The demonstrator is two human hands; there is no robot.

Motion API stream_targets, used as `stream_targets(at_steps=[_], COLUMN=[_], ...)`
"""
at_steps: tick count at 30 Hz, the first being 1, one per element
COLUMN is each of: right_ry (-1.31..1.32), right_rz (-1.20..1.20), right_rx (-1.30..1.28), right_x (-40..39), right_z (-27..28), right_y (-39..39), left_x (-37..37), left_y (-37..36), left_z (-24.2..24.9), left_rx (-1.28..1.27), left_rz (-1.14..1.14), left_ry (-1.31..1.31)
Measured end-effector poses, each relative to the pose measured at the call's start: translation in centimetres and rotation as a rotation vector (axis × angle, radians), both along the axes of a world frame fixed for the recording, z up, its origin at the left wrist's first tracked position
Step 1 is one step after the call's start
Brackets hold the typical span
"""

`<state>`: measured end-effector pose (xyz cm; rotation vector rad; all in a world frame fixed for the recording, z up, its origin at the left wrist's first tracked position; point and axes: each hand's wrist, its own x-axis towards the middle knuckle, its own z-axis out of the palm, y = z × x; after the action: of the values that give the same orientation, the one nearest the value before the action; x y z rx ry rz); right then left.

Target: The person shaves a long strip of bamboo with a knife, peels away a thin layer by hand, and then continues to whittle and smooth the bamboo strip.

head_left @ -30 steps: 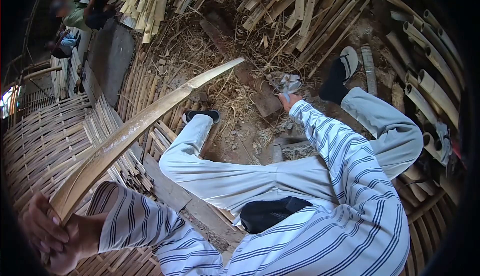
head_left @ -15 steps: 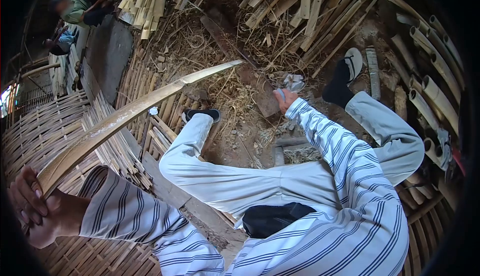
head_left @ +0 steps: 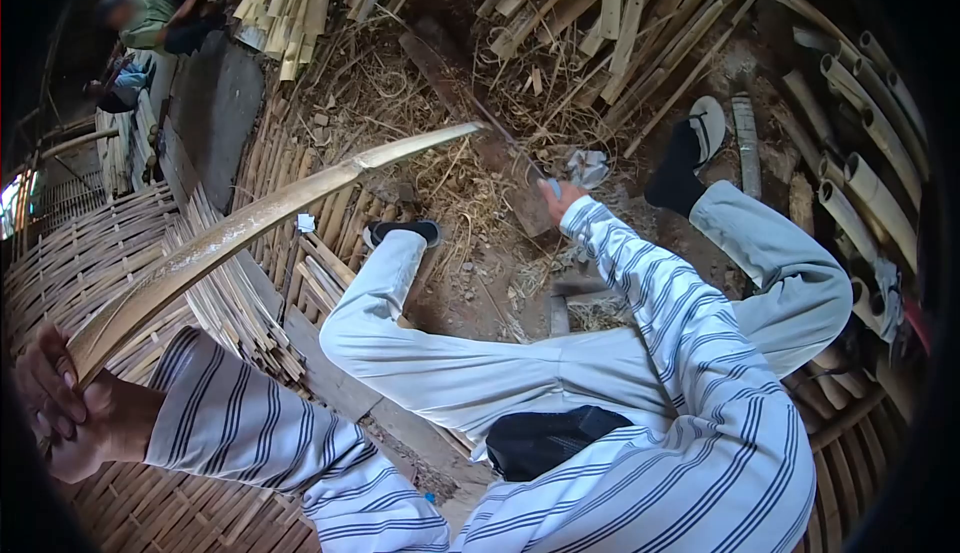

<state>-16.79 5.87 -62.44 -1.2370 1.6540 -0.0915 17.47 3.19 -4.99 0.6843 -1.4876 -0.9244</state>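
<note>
A bamboo strip (head_left: 235, 236) slants across a workshop floor, its broad end in the left hand (head_left: 72, 411) of a worker in a striped shirt, seated with legs spread. That hand's fingers are bent closely around the end, above a woven panel (head_left: 85, 253). Over the last second the hand has drawn farther toward the left, leaving the strip at a flatter angle. The right hand (head_left: 562, 203) is closed around a pale blue handle (head_left: 552, 189), fingers pressed together, near the dark board's (head_left: 530, 211) near end and just beside crumpled plastic (head_left: 588, 169). A thin blade (head_left: 513, 142), hidden a second ago, now shows reaching up along the board. The strip's narrow tip appears over the board's left edge, close by the blade, so strip and tool now seem lined up for work; whether they touch cannot be told. Shavings (head_left: 455, 185) litter the ground alongside.
</note>
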Motion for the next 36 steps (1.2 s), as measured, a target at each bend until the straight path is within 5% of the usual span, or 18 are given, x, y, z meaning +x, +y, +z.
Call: stream_targets(at_steps=[1,2,4,5,7,8,10,12,16,19,21,24,26,30,32,36], right_ry=[0.004,-0.04,-0.099,-0.105,-0.115,0.265,0.267,0.191,0.229,0.22,0.076,-0.125,-0.041,0.345,0.159,0.23], right_rz=[-0.026,0.0,-0.1,-0.088,-0.07,0.049,0.192,0.129,0.22,0.325,0.11,0.004,0.041,0.25,0.141,0.213], right_rx=[-0.109,-0.106,-0.153,-0.155,-0.163,-0.165,0.025,0.081,0.111,-0.202,-0.181,-0.344,-0.24,-0.027,0.06,0.093], right_x=[0.3,0.3,0.7,0.7,0.4,0.9,0.1,0.0,-0.3,-0.1,0.5,1.2,1.4,1.6,0.8,0.0], right_z=[1.0,2.8,7.1,6.5,3.3,-0.2,-4.6,-2.6,0.1,-7.2,3.9,6.1,6.1,-4.8,-4.3,-0.7], right_y=[-0.2,-1.3,-2.1,-1.6,0.4,1.6,2.0,1.3,-0.1,2.6,0.7,-0.5,-0.6,1.5,0.8,-1.4], left_x=[0.9,4.4,5.6,5.8,5.6,4.7,2.4,1.4,2.8,1.5,0.9,0.0,-0.7,-1.3,-2.4,-5.1], left_y=[0.2,1.4,2.0,1.8,1.4,1.2,0.5,0.3,1.8,1.5,1.6,1.3,1.0,0.9,0.5,-0.2], left_z=[0.3,1.5,1.9,2.0,1.9,1.7,1.0,0.9,0.9,0.1,0.0,-0.5,-0.7,-0.6,-0.9,-2.1], left_rx=[0.017,-0.093,-0.223,-0.245,-0.191,-0.122,-0.012,0.15,-0.02,-0.072,-0.103,-0.149,-0.175,-0.21,-0.217,-0.282], left_rz=[-0.011,0.325,0.634,0.599,0.418,0.272,-0.027,-0.325,0.019,0.129,0.182,0.245,0.281,0.354,0.427,0.677], left_ry=[-0.079,-0.427,-0.806,-0.835,-0.69,-0.514,-0.161,0.172,0.093,0.05,0.019,-0.015,-0.031,-0.013,-0.026,0.036])
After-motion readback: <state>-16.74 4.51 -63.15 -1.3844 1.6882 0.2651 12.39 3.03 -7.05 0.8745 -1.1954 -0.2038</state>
